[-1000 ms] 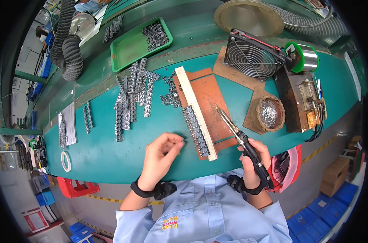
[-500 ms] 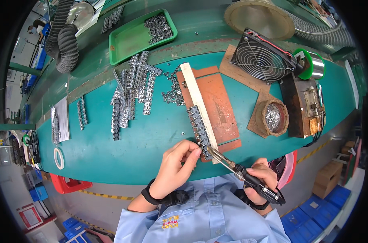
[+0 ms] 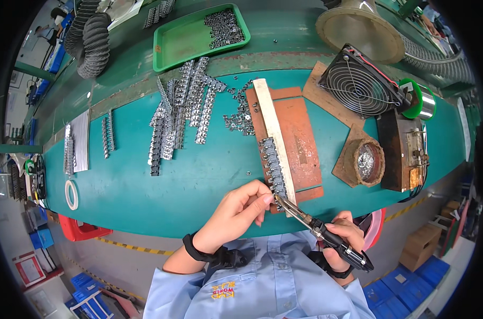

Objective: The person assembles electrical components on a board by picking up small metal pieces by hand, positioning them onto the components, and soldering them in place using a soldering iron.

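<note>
Green benchtop [image 3: 199, 181] — strips [image 3: 168, 127], tape roll [image 3: 67, 194]

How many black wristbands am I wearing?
2. One wristband sits behind your left hand; another wristband sits behind your right hand, which grips the soldering iron. Any under your sleeves would be hidden.

— What colour is the counter [image 3: 199, 196] beneath the left fingers [image 3: 259, 206]?
— Teal green. The strip [image 3: 274, 167] at their tips is dark grey and black, beside a cream bar [image 3: 271, 114] on a rust-orange board [image 3: 304, 135].
— And by the right fingers [image 3: 350, 231]?
— A black-handled soldering iron [image 3: 318, 228]; beyond them, a black fan [image 3: 360, 87] patterned with concentric rings and a bright-green-rimmed spool [image 3: 427, 101].
</note>
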`<action>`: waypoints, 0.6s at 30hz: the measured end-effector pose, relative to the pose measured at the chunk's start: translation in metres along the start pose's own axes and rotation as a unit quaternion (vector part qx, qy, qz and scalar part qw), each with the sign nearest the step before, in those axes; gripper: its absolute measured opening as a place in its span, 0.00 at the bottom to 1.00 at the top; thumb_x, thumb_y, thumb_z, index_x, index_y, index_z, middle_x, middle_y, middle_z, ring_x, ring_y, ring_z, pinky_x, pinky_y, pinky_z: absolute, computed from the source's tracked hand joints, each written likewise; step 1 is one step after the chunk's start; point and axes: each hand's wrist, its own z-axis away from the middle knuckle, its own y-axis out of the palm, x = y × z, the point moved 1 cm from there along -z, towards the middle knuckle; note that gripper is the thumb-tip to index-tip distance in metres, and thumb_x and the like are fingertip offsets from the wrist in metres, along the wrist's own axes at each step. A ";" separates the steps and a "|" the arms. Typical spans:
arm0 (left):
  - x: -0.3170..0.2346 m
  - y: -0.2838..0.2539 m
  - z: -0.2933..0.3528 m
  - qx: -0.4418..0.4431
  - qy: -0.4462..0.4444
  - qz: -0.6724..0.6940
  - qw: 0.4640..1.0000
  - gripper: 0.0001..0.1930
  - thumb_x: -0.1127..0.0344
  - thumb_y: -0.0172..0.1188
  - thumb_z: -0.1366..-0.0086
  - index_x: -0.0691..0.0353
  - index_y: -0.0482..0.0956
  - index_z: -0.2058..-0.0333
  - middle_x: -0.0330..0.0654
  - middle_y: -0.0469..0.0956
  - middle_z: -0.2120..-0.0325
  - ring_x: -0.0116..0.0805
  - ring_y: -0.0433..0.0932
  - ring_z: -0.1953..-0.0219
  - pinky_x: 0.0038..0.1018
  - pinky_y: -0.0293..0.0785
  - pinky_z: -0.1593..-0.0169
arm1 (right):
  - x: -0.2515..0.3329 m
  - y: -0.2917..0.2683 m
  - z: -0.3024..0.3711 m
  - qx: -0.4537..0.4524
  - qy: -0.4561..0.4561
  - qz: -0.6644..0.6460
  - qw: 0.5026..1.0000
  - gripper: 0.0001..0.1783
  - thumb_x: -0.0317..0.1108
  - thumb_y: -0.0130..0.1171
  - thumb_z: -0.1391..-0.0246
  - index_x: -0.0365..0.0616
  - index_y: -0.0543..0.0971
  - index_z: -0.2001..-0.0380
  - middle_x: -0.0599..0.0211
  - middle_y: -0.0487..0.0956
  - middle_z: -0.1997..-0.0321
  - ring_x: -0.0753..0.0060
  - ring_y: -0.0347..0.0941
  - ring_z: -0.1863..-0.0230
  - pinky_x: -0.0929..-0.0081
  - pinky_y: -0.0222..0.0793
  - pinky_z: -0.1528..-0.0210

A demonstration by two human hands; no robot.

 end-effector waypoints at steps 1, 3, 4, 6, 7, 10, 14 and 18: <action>-0.001 -0.001 -0.001 -0.001 0.001 0.001 1.000 0.07 0.66 0.46 0.35 0.64 0.68 0.69 0.35 0.72 0.75 0.18 0.66 0.79 0.17 0.66 0.75 | 0.000 0.000 0.000 0.001 0.000 0.000 1.000 0.21 0.43 0.63 0.61 0.37 0.76 0.68 0.65 0.77 0.80 0.70 0.71 0.79 0.72 0.61 0.64; -0.002 -0.003 -0.002 0.019 -0.012 0.023 0.999 0.07 0.67 0.46 0.35 0.64 0.67 0.69 0.36 0.72 0.74 0.18 0.66 0.78 0.17 0.66 0.74 | 0.000 0.000 0.000 -0.005 -0.005 0.004 1.000 0.21 0.44 0.63 0.61 0.38 0.76 0.68 0.65 0.76 0.80 0.70 0.71 0.80 0.72 0.61 0.65; -0.002 -0.003 -0.002 0.029 -0.018 0.034 0.999 0.07 0.67 0.45 0.35 0.64 0.67 0.69 0.36 0.72 0.74 0.18 0.66 0.78 0.17 0.66 0.74 | -0.001 0.001 0.000 -0.008 -0.008 0.005 1.000 0.21 0.45 0.62 0.61 0.38 0.76 0.68 0.65 0.76 0.81 0.70 0.70 0.80 0.72 0.61 0.66; -0.003 -0.003 -0.002 0.029 -0.019 0.039 0.999 0.07 0.67 0.45 0.35 0.64 0.67 0.69 0.36 0.73 0.74 0.17 0.66 0.78 0.17 0.66 0.74 | -0.002 0.001 0.001 -0.019 -0.011 0.003 1.000 0.22 0.45 0.62 0.61 0.38 0.76 0.69 0.66 0.76 0.81 0.70 0.70 0.81 0.72 0.61 0.66; -0.003 -0.003 -0.002 0.031 -0.021 0.043 0.998 0.08 0.67 0.45 0.35 0.65 0.68 0.69 0.37 0.73 0.74 0.17 0.66 0.78 0.17 0.66 0.74 | -0.002 0.002 0.002 -0.031 -0.012 0.000 0.999 0.22 0.46 0.62 0.61 0.38 0.76 0.69 0.66 0.76 0.81 0.70 0.70 0.81 0.72 0.61 0.66; -0.002 -0.004 -0.003 0.034 -0.021 0.049 0.998 0.08 0.66 0.45 0.35 0.65 0.68 0.69 0.37 0.73 0.74 0.17 0.66 0.78 0.17 0.66 0.74 | -0.002 0.003 0.002 -0.043 -0.014 -0.001 0.999 0.22 0.47 0.62 0.61 0.38 0.76 0.69 0.67 0.76 0.82 0.71 0.69 0.82 0.72 0.60 0.67; -0.004 -0.004 -0.003 0.035 -0.024 0.053 0.998 0.08 0.66 0.46 0.35 0.65 0.68 0.69 0.36 0.71 0.76 0.18 0.66 0.78 0.17 0.66 0.73 | -0.001 0.003 0.001 -0.040 -0.015 0.008 0.999 0.22 0.47 0.62 0.61 0.38 0.76 0.70 0.67 0.75 0.83 0.72 0.69 0.83 0.73 0.60 0.68; -0.008 -0.003 -0.004 0.033 -0.036 0.060 0.997 0.09 0.66 0.46 0.35 0.64 0.68 0.71 0.33 0.67 0.80 0.19 0.66 0.78 0.18 0.66 0.73 | 0.000 0.001 0.000 -0.026 -0.022 0.026 0.999 0.22 0.48 0.62 0.61 0.38 0.76 0.70 0.68 0.75 0.84 0.72 0.68 0.83 0.73 0.60 0.68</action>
